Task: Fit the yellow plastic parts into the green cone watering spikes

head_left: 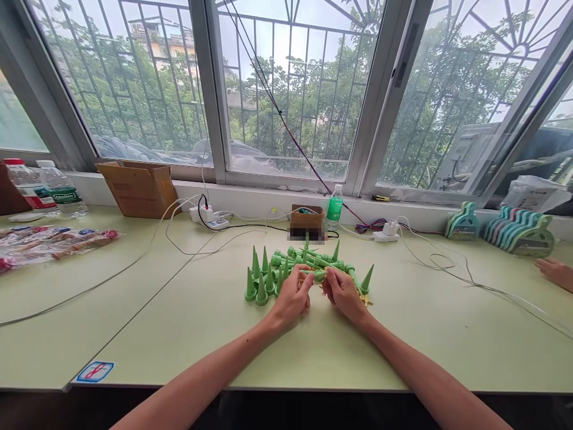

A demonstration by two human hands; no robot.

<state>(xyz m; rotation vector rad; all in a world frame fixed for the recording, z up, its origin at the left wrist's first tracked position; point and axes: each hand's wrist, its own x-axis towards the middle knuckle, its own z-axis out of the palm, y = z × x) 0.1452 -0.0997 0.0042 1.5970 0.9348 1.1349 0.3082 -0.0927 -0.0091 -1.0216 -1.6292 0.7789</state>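
Observation:
Between my two hands, just above the table, a green plastic watering spike (319,276) lies roughly level. My left hand (292,297) is closed around its left part, and the fingers cover much of it. At its other end my right hand (344,294) pinches with thumb and fingertips; any small part inside that pinch is hidden. Several green cones (262,292) stand point-up beside my left hand. Behind both hands lies a heap of green spike pieces (286,260). Small yellow pieces (366,300) lie by my right hand, near another upright cone (367,279).
A small brown box (307,218) and a green-labelled bottle (335,206) stand behind the heap. Cables (436,263) cross the table. A cardboard box (141,188) and bagged items (58,242) are left. Hangers (514,230) and another person's hand (555,273) are right.

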